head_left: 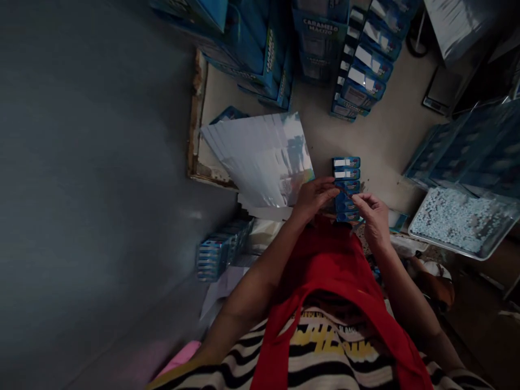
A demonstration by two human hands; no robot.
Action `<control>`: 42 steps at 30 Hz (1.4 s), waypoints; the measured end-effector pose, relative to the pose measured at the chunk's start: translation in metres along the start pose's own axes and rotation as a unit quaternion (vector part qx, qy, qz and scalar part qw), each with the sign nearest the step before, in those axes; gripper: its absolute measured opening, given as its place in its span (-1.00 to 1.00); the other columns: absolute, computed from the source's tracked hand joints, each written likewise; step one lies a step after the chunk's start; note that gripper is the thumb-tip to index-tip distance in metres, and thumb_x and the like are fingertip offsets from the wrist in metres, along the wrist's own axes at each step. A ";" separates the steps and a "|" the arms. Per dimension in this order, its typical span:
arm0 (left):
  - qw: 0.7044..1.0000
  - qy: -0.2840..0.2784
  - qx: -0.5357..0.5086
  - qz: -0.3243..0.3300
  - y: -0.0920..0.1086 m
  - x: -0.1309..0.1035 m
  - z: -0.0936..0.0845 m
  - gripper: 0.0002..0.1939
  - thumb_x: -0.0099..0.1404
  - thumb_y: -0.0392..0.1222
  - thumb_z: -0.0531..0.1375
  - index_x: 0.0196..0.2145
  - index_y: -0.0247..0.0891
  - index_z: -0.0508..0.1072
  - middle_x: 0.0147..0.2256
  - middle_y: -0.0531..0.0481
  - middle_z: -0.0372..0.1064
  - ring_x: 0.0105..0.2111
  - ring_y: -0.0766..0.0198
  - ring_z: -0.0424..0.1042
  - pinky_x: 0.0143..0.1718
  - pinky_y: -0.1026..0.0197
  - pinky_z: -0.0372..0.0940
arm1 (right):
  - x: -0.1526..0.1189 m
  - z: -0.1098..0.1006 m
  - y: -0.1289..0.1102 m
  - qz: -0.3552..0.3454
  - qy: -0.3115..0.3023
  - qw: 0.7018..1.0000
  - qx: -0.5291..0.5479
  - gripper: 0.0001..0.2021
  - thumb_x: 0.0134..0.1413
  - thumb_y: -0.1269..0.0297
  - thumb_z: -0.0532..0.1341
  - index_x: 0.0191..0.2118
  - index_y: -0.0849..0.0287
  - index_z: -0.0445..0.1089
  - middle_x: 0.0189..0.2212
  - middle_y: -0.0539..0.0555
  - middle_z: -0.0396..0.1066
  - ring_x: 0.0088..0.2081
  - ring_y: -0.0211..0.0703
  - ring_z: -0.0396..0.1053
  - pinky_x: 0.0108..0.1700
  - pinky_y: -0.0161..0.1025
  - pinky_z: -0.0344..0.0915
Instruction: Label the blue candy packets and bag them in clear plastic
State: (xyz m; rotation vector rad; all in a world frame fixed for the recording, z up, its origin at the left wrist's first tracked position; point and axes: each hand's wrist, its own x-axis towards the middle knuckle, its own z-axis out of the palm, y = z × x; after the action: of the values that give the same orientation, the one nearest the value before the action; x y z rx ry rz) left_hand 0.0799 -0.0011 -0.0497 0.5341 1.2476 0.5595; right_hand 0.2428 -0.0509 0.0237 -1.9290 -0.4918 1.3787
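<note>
A short column of small blue packs (347, 174) lies at the table's near edge, the upper two bearing white labels. Over its left side my left hand (314, 197) pinches one end of a thin dark strip (344, 189). The other end of the strip is between the thumb and fingers of my right hand (371, 211), at the column's right side. Left of my left hand lies a fanned stack of shiny silvery sheets (264, 157).
Stacked blue boxes (260, 49) and a row of labelled blue packs (365, 67) stand farther back. At right are a small scale (442, 89) and a metal tray (459, 222) of pale blue pieces. A wall (89, 162) fills the left.
</note>
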 end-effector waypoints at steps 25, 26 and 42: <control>0.976 0.120 0.165 0.070 -0.026 0.013 0.000 -0.78 0.24 -0.03 0.39 -0.42 -0.21 0.57 -0.52 0.06 0.49 -0.49 0.23 0.48 -0.39 0.21 0.30 | 0.069 0.011 0.062 -0.094 0.120 0.959 -0.241 -0.60 0.12 -0.13 0.32 -0.27 0.13 0.68 -0.42 0.02 0.61 -0.38 -0.13 0.43 -0.24 -0.23 0.25; 0.976 0.121 0.165 0.070 -0.027 0.013 -0.001 -0.78 0.24 -0.03 0.39 -0.42 -0.21 0.57 -0.52 0.07 0.49 -0.49 0.23 0.48 -0.39 0.21 0.30 | 0.070 0.011 0.063 -0.095 0.120 0.958 -0.241 -0.59 0.12 -0.13 0.32 -0.27 0.14 0.68 -0.42 0.02 0.60 -0.39 -0.14 0.43 -0.25 -0.23 0.25; 0.992 0.072 0.015 -0.098 -0.041 0.042 0.005 -0.79 0.28 -0.23 0.38 -0.50 -0.25 0.52 -0.53 0.02 0.48 -0.53 0.30 0.46 -0.34 0.21 0.44 | 0.095 -0.003 0.057 -0.023 0.169 0.938 -0.302 -0.49 -0.26 -0.17 0.49 -0.34 0.06 0.35 -0.40 0.05 0.51 -0.34 -0.06 0.39 -0.28 -0.20 0.22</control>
State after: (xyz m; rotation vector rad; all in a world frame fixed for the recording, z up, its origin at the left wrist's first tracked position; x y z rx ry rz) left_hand 0.0978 -0.0046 -0.1058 0.3953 1.4293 0.4198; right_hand 0.2749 -0.0277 -0.0799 -2.5613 -0.8528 0.8866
